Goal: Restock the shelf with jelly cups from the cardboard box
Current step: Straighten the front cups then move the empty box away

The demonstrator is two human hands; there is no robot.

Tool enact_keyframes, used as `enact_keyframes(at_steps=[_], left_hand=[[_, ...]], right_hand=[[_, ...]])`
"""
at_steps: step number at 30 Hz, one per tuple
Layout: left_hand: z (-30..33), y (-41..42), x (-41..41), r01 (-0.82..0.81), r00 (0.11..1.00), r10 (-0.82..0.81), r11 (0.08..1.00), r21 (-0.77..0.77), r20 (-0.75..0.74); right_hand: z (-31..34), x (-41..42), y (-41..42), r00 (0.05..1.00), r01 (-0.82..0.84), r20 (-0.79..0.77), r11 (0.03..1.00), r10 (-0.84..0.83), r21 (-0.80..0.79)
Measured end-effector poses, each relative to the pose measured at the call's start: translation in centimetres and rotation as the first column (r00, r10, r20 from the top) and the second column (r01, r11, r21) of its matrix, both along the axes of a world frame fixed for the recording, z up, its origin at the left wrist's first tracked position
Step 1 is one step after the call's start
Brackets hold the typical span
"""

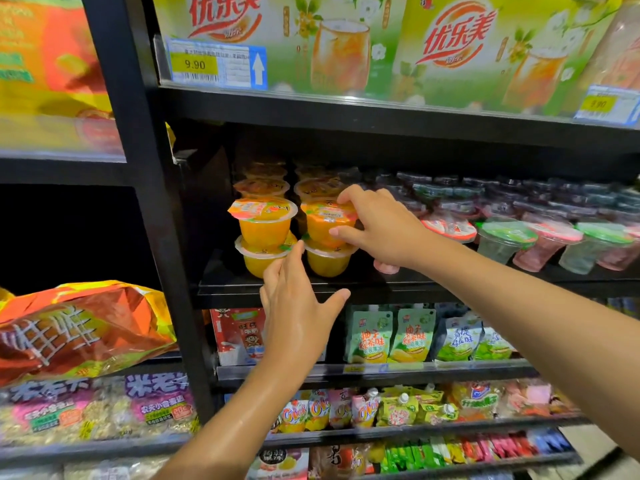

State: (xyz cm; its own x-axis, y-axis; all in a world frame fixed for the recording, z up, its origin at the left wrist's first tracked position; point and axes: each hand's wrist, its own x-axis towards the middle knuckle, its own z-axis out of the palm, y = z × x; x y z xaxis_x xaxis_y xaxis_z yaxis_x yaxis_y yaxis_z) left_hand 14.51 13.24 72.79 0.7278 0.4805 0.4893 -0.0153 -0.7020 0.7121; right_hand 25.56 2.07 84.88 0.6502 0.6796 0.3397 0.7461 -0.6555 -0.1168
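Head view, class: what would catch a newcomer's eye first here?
First, the two hands at centre: the right hand grips an orange jelly cup on top of a front stack, while the left hand reaches up open just below the shelf. Next, the big green drink boxes along the top, and the orange bag at left.

Bright overhead store light, dark shelf recess, blurred edges, wide-angle bowing
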Motion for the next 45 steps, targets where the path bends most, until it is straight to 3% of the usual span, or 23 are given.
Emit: enact_keyframes(at_steps=[14, 21, 34, 38, 45], left_hand=[[0.0, -0.8, -1.0, -0.024, 0.997, 0.024, 1.000, -0.007, 0.075], [-1.0, -5.2, -0.3, -0.024, 0.997, 0.024, 1.000, -0.002, 0.078], [1.8, -13.1, 6.5, -0.225, 0.967, 0.227, 0.974, -0.033, 0.114], [1.9, -12.6, 6.7, -0.244, 0.965, 0.246, 0.969, -0.032, 0.096], [1.6, -11.3, 5.8, -0.266, 0.954, 0.274, 0.961, -0.074, 0.123]], right_hand=[[1.0, 0.7, -2.1, 1.000, -0.017, -0.025, 1.000, 0.017, 0.005], [2.6, 4.1, -7.7, 0.999, -0.023, -0.033, 0.996, 0.020, -0.089], [0.8, 9.5, -12.0, 0.965, -0.220, 0.098, 0.957, 0.241, -0.188], [0.4, 9.7, -11.7, 0.951, -0.231, 0.170, 0.957, 0.260, -0.173], [0.1, 8.7, -10.3, 0.967, -0.200, 0.133, 0.971, 0.217, -0.128]])
